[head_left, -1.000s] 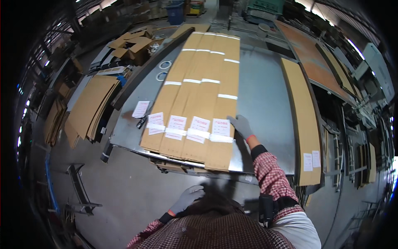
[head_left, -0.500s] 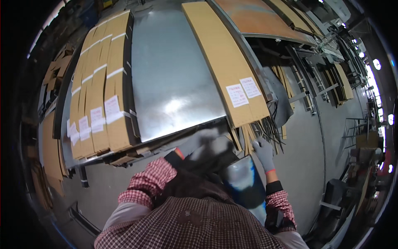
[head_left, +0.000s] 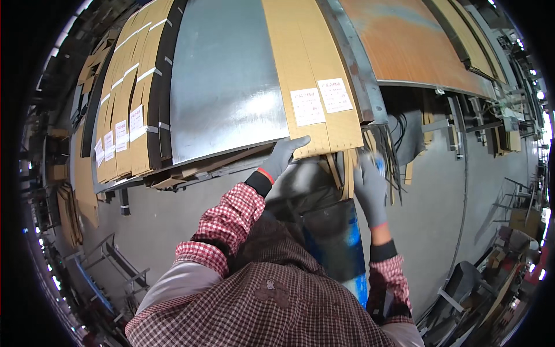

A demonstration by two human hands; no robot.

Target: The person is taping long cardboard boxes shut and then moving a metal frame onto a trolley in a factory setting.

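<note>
Cardboard sheet (head_left: 312,75) at left hand (head_left: 283,156) fingers

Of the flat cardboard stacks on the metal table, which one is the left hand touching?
The stack at the table's right edge, bearing two white labels side by side. The left hand rests at its near end; the other stacks lie across bare metal, far left.

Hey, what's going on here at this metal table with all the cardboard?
A person in a checked shirt and grey gloves leans over a metal table. The left hand rests at the near end of a long flat cardboard piece bearing two white labels. The right hand reaches below the table edge among upright cardboard strips. A stack of labelled flat cardboard lies at the table's left side.
</note>
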